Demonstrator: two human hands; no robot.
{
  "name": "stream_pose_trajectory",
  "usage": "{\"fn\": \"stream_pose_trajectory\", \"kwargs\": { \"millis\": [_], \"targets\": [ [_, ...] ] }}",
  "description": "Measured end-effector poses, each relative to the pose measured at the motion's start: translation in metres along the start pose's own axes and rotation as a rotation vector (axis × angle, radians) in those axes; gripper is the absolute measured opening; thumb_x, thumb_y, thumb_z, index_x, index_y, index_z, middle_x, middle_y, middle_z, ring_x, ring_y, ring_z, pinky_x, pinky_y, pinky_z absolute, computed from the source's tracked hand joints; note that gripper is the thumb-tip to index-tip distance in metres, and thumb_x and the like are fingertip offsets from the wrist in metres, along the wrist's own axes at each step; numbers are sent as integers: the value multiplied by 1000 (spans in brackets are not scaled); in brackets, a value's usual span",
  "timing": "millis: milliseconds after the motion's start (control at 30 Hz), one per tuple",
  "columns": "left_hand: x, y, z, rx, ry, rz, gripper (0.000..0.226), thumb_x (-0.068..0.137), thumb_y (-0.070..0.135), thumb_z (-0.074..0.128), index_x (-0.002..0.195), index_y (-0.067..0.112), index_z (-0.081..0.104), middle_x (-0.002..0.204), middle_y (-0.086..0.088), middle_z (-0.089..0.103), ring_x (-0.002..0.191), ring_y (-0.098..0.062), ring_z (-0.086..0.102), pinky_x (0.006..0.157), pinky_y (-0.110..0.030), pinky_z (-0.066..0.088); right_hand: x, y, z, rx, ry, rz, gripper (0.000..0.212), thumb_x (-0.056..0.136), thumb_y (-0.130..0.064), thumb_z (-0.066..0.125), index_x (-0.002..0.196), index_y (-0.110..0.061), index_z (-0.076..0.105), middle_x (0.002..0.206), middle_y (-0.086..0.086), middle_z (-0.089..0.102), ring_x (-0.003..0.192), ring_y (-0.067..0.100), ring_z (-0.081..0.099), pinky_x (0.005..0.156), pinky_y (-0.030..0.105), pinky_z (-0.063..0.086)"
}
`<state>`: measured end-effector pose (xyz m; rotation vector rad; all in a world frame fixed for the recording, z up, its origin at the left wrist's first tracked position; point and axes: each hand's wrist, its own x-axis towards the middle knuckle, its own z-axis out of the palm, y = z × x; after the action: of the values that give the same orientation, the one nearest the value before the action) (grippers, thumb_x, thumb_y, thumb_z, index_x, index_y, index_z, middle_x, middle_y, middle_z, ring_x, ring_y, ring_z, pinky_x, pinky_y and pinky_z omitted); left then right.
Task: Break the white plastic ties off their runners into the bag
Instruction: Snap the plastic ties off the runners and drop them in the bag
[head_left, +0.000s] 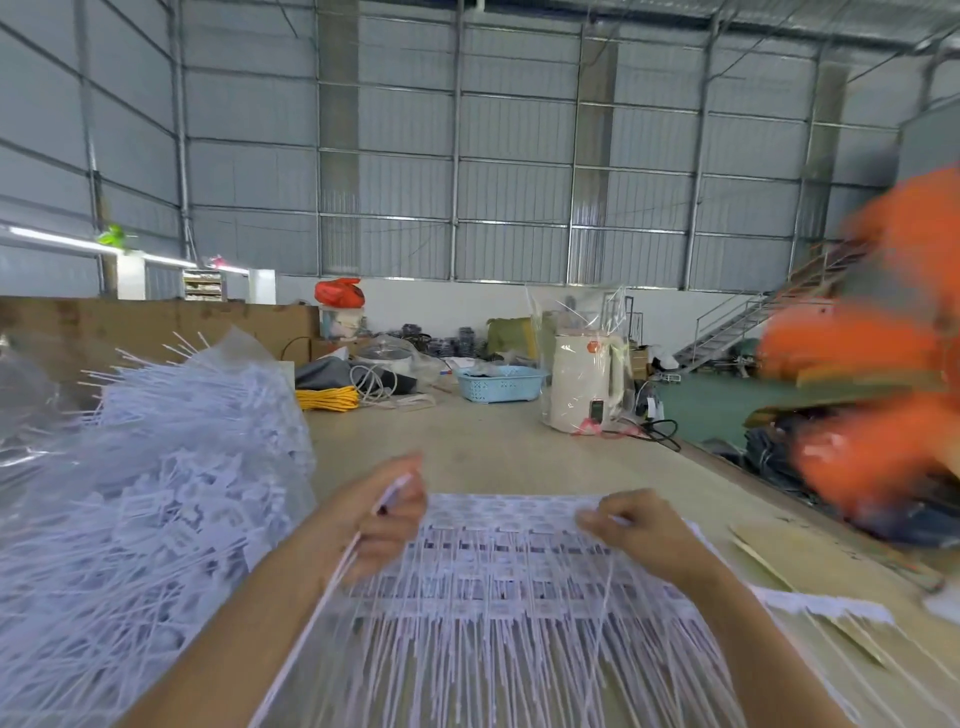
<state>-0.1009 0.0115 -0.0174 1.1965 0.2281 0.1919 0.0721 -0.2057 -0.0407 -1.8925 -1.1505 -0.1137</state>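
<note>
- Far left: the clear bag (249, 358) sits on the table (493, 441), mouth open toward me, heaped with loose white ties (156, 467); their thin tails spike up and to the left.
- The bag is just beside my left hand (387, 514), directly to its left, so that hand is the nearer one for dropping ties in; my right is well apart from it.
- Left hand: fingers curled, pinching a thin white strip that runs down toward me along my forearm; I judge it a runner or a freed tie, blur hides which.
- Centre: the sheet of ties on runners (498, 571) lies flat on the table between my hands. Tie heads form rows at the far edge, tails point toward me, so each tie's long axis runs near to far while the rows run left to right.
- Right hand (639, 530): fingers curled down on the sheet's far right corner, gripping or pinning it; motion blur, I can't tell which.
- Next move, as I judge it: snap leftward, across the tie axis, and carry the pieces left into the bag.
- Right: more tie strips (831, 613) lie on the table by my right arm.
- Far right: a blurred orange shape (883, 364), unreadable.
</note>
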Motion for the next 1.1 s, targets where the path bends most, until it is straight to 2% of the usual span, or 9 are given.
{"fn": "stream_pose_trajectory", "kwargs": {
  "millis": [133, 300, 400, 533, 633, 733, 867, 967, 1100],
  "targets": [
    [15, -20, -17, -112, 275, 195, 40, 100, 32, 40, 65, 14, 40, 46, 3, 32, 28, -3, 26, 29, -9, 19, 7, -11, -8, -156, 269, 33, 47, 90, -42, 53, 58, -11, 37, 56, 6, 35, 54, 19, 35, 55, 30, 25],
    [24, -46, -1, 96, 300, 195, 32, 98, 30, 46, 77, 7, 51, 61, -6, 41, 37, -10, 41, 34, -15, 31, 0, -52, 9, -592, 328, -254, 38, 97, -43, 38, 70, -19, 47, 56, -7, 38, 52, 20, 43, 50, 27, 25],
    [20, -49, 18, 155, 170, 157, 46, 92, 50, 43, 76, 8, 55, 62, -5, 42, 37, -9, 35, 36, -16, 25, -2, -74, 40, -537, 197, -467, 20, 95, -30, 45, 92, -14, 57, 68, -6, 50, 57, 17, 46, 58, 27, 31],
    [17, -50, 38, 81, 17, 153, 67, 67, 73, 42, 76, 13, 68, 72, -9, 64, 62, -15, 57, 57, -23, 40, -4, -73, 65, -309, -44, -410, 32, 94, -33, 48, 122, -18, 42, 109, 0, 56, 84, 17, 54, 69, 30, 37],
    [10, -48, 42, 100, -30, 165, 62, 66, 73, 40, 61, 17, 66, 48, 2, 52, 41, -6, 45, 42, -15, 31, -3, -63, 65, -197, -64, -359, 46, 90, -35, 57, 128, -18, 38, 119, -7, 39, 94, 12, 50, 80, 27, 40],
    [7, -48, 40, 208, 51, 200, 46, 77, 62, 47, 72, 22, 70, 46, 5, 36, 38, -6, 30, 41, -17, 21, 0, -57, 66, -148, -113, -304, 54, 85, -33, 66, 128, -17, 39, 113, -11, 32, 100, 5, 42, 85, 21, 38],
    [15, -53, 36, 299, 232, 245, 30, 90, 38, 60, 91, 7, 62, 50, 3, 47, 43, -11, 45, 46, -20, 32, 1, -47, 63, -194, -130, -235, 57, 80, -49, 65, 125, -26, 40, 107, -17, 40, 91, 1, 44, 72, 11, 36],
    [17, -50, 32, 258, 289, 290, 18, 93, 23, 55, 78, 14, 58, 51, -4, 49, 36, -11, 44, 38, -15, 30, 2, -41, 58, -273, -136, -192, 37, 82, -60, 53, 90, -24, 52, 76, -11, 47, 68, 11, 46, 58, 22, 31],
    [16, -51, 31, 361, 321, 295, 29, 95, 33, 52, 74, 14, 56, 42, 2, 48, 32, -10, 43, 37, -15, 29, 1, -40, 68, -344, -120, -267, 46, 87, -60, 40, 58, -26, 33, 55, -3, 33, 48, 10, 31, 51, 27, 23]
  ]
}}
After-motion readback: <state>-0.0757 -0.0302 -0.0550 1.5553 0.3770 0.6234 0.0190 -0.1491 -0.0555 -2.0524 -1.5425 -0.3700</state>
